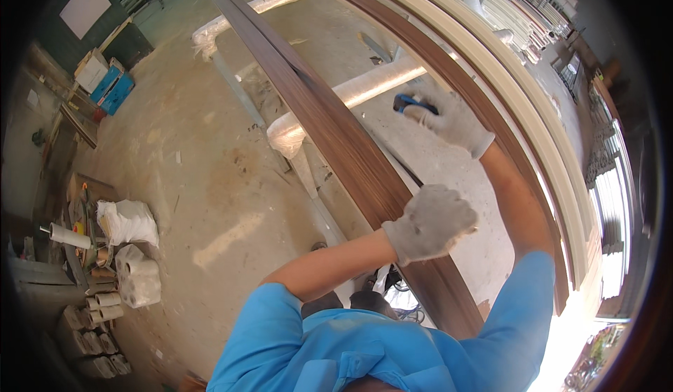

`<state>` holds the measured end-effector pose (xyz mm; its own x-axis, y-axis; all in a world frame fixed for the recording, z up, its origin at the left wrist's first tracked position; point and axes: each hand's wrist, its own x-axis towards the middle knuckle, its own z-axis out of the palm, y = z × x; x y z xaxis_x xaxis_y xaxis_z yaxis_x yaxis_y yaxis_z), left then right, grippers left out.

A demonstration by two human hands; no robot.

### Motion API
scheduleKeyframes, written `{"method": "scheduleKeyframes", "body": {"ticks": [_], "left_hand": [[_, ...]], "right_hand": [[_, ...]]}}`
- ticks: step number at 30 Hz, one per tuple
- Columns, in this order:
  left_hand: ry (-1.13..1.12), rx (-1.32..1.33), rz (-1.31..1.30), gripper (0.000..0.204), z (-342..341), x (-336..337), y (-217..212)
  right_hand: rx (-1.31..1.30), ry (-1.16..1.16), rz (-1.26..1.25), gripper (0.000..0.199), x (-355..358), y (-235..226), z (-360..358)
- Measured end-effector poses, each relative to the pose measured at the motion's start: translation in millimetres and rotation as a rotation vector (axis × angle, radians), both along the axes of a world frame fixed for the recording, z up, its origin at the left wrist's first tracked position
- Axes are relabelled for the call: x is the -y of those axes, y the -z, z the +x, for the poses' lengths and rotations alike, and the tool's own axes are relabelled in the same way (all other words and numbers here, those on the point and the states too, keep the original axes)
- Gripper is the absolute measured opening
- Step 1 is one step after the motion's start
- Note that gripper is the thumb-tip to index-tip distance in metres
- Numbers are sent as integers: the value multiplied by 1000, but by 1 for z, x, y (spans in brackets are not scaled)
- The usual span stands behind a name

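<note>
A long brown wood-grain profile [329, 126] runs from the far left down to my body, resting across wrapped supports. Over its near part, my left hand [433, 224] in a pale work glove is closed, its fingertips turned away from view. A thin dark strip [392, 155] leads toward that hand; whether the fingers grip it is hidden. To the right, my right hand [454, 122], also gloved, is closed around a small blue-and-black hand tool [415, 104]. It is held above the gap between this profile and a second brown profile [484, 91].
Cream profiles [519, 77] lie along the right side. Plastic-wrapped support bars [371, 87] cross beneath the pieces. On the floor at left are white bags [130, 222] and wrapped rolls [139, 276]. Blue boxes [112, 91] stand farther back, and stacked stock [519, 7] is at the far right.
</note>
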<state>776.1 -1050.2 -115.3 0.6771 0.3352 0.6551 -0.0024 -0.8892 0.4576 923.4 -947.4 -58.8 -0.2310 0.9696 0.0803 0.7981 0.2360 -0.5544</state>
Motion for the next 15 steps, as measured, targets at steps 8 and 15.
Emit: {"method": "scheduleKeyframes", "body": {"ticks": [8,15], "left_hand": [[142,-724,-218,11,27,-7,31],[347,-877,-172,17,23,1,69]], "right_hand": [[349,-114,132,34,-71,-20,-20],[212,-76,124,37,-185,40,-92]]}}
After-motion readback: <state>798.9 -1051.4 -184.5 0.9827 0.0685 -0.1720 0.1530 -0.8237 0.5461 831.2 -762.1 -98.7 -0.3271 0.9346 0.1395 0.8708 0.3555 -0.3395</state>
